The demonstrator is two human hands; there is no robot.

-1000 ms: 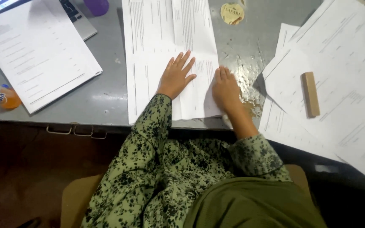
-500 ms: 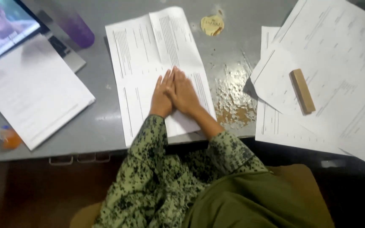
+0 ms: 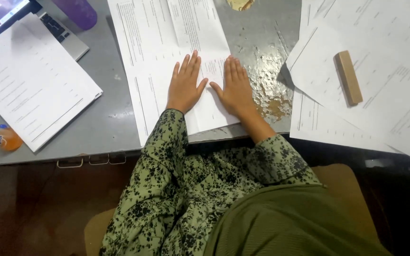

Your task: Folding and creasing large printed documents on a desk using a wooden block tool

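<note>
- Head view: left hand (image 3: 184,84) and right hand (image 3: 236,86) lie flat and open, side by side but apart, pressing a folded printed sheet (image 3: 167,61) onto the grey metal table (image 3: 110,118), apparently to flatten its crease.
- Sheet's near edge overhangs the table edge slightly.
- Right: overlapping papers (image 3: 380,95) weighted by a wooden block (image 3: 348,77).
- Left: another stack of papers (image 3: 29,80) over a laptop (image 3: 58,33); bare table between gives room.

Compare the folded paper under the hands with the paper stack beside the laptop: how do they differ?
The folded paper lies under both hands: left hand and right hand press flat on it. The paper stack is untouched. The folded paper has a narrower flap doubled over it and overhangs the desk edge; the paper stack lies flat, unfolded, tilted, partly covering the laptop. Both are white printed sheets on the grey desk.
</note>
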